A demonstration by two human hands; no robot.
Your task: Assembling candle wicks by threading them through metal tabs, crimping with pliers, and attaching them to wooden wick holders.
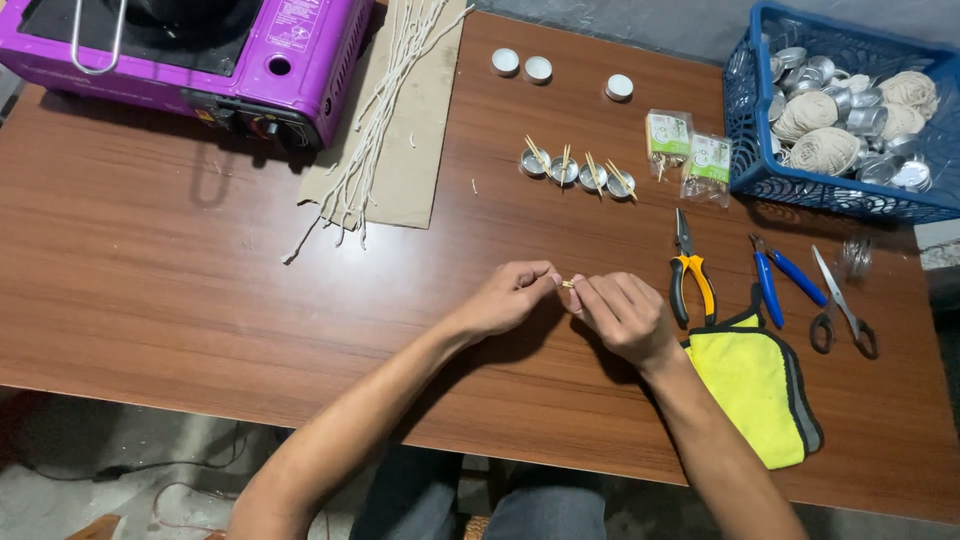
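Fingers of my left hand [510,295] and right hand [620,312] pinched together on a small stick [567,285] above the table [180,300], with four tin cups [577,172] already fitted with sticks and three cups [537,68] apparently untouched.

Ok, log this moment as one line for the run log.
left hand: pinching small stick | right hand: pinching same stick | nearby: yellow-handled pliers, yellow cloth | surface: wooden table
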